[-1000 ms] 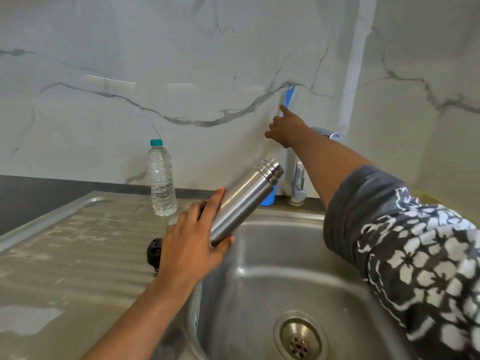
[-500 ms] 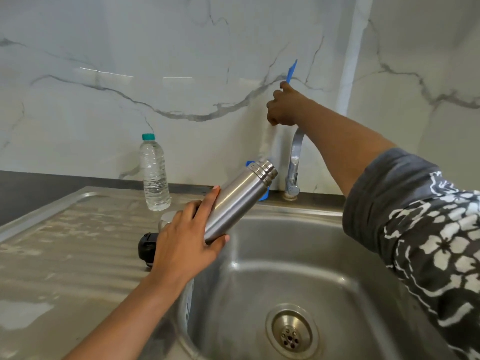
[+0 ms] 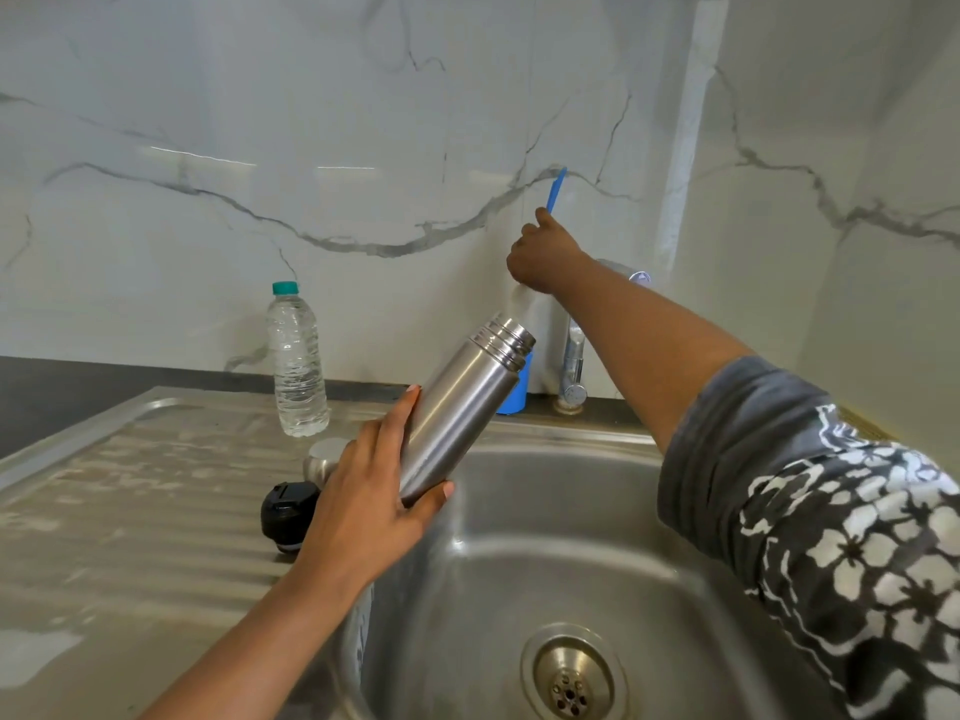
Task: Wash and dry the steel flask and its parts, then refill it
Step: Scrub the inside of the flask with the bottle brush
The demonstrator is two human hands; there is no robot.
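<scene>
Left fingers (image 3: 399, 427) gripping flask (image 3: 467, 402), right fingers (image 3: 531, 235) handle (image 3: 555, 189)

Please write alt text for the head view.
A left hand holds an uncapped steel flask tilted over the sink, while the right hand grips a blue handle near the tap. A water bottle and black cap sit on the draining board.

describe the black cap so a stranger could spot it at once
Start at the ribbed steel drainboard left of the sink basin. Near its basin-side edge, left of the left hand, lies the black cap. It is the only black thing there; the cup beside it is steel.
</scene>
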